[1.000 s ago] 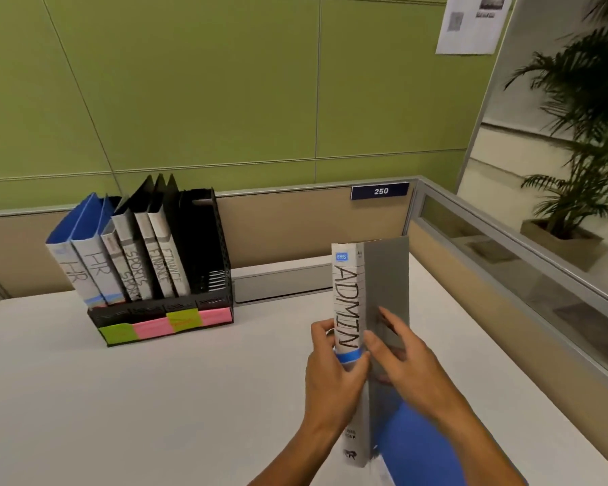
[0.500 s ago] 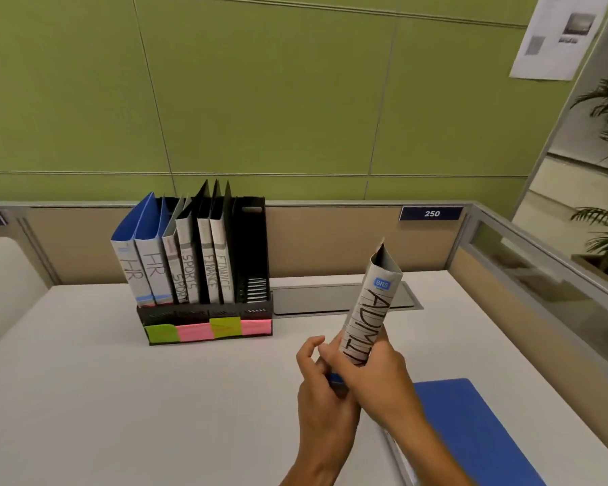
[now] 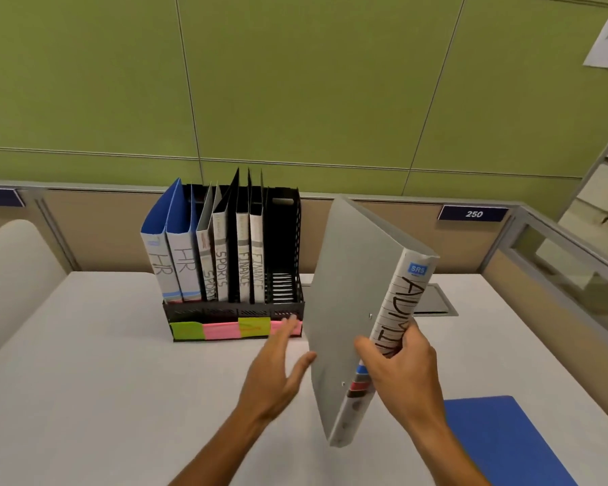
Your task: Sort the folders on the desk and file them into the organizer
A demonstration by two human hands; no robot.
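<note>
A grey folder (image 3: 348,275) with ADMIN on its white spine is held tilted above the desk, to the right of the organizer. My right hand (image 3: 401,373) grips its spine low down. My left hand (image 3: 278,363) is flat and spread, its thumb touching the folder's grey cover. The black organizer (image 3: 232,310) stands at the back of the desk. It holds two blue HR folders (image 3: 171,261), two SPORTS folders (image 3: 215,264) and two FINANCE folders (image 3: 250,261). Its rightmost slot (image 3: 283,247) has nothing in it. A blue folder (image 3: 499,440) lies flat at the lower right.
Green, pink and yellow sticky labels (image 3: 222,329) run along the organizer's front. A grey cable hatch (image 3: 432,299) sits in the white desk (image 3: 85,380) behind the held folder. A glass partition (image 3: 569,268) bounds the right side, a white chair back (image 3: 11,275) the left.
The ADMIN folder has turned so its grey cover faces left and has risen higher. My left hand has let go of the spine and spread out beside the cover. The view has shifted left.
</note>
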